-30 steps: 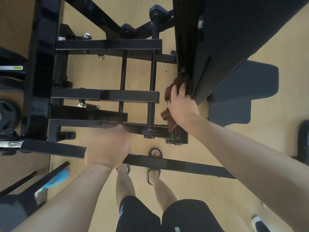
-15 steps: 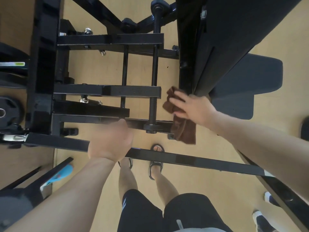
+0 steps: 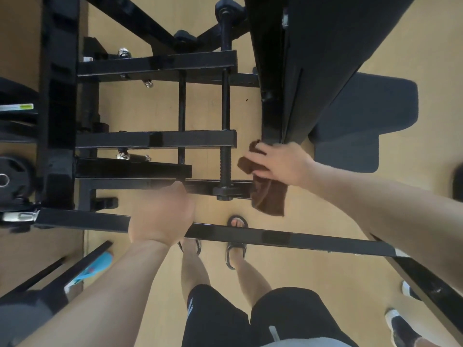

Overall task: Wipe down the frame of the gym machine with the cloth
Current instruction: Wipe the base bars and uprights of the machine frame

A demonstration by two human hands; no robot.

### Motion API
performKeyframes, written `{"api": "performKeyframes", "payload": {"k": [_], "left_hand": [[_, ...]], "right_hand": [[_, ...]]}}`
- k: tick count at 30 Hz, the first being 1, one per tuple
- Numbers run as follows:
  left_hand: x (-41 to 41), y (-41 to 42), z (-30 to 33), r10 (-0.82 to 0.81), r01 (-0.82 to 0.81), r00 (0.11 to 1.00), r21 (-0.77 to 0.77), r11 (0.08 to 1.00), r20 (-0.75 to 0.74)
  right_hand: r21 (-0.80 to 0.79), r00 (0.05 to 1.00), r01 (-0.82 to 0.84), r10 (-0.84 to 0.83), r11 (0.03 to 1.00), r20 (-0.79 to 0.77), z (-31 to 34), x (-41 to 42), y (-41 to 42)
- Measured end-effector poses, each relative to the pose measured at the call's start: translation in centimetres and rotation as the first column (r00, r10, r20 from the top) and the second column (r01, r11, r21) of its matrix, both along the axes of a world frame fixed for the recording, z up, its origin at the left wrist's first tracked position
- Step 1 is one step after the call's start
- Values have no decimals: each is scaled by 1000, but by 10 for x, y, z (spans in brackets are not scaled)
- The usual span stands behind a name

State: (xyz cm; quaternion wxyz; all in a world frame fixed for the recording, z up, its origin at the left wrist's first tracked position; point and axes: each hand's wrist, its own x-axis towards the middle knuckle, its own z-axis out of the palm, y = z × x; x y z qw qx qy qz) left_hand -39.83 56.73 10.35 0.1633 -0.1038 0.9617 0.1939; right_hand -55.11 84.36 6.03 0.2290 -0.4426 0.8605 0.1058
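Cloth: the brown cloth (image 3: 269, 194) sits right of centre in the frame, bunched under the hand at its top and hanging loose below, its lower edge dangling in front of the floor.
Cloth handling: judged soft, light and limp; it folds where it is pressed and will drape over edges, so it likely wipes best wadded flat under the palm, not held by a corner.
Right hand: the right hand (image 3: 280, 162) lies over the upper part of the cloth with fingers spread fairly straight, pressing it toward the bottom end of the black upright post (image 3: 269, 113); whether the thumb pinches the fabric underneath cannot be told.
Left hand: the left hand (image 3: 160, 216) is at lower centre, fingers curled over the long horizontal bar (image 3: 275, 237), seemingly as a brace; it is slightly blurred.
Frame: the gym machine frame (image 3: 155, 63) fills the upper left and centre, black painted steel, judged rigid and heavy, smooth and a little glossy, with 2 thin vertical rods, one a threaded rod (image 3: 224, 156) just left of the cloth.
Snag risk: bolts and the rod's threads could catch the loose hanging end.
Surroundings: a dark padded bench (image 3: 350, 46) at upper right, a weight plate (image 3: 12, 176) at the left edge, tan floor (image 3: 140, 111) beneath.
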Motion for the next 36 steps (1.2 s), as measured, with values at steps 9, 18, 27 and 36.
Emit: {"api": "performKeyframes", "payload": {"k": [9,18,27,36], "left_hand": [[1,-1,-2,-4,4,1000,-19,1000,-9],[1,-1,-3,3,-3,1000,7,1000,-22],[0,0,-1,-10,10,999,2,1000,-39],[0,-3,-5,-1,7,996,59,998,-91]], "right_hand": [[-39,985,172,-171,984,24,0,37,-10],[90,985,169,-165,982,-54,-1,-18,-29],[111,976,151,-167,982,143,9,58,-18],[129,902,431,-428,893,-53,0,2,-43]]}}
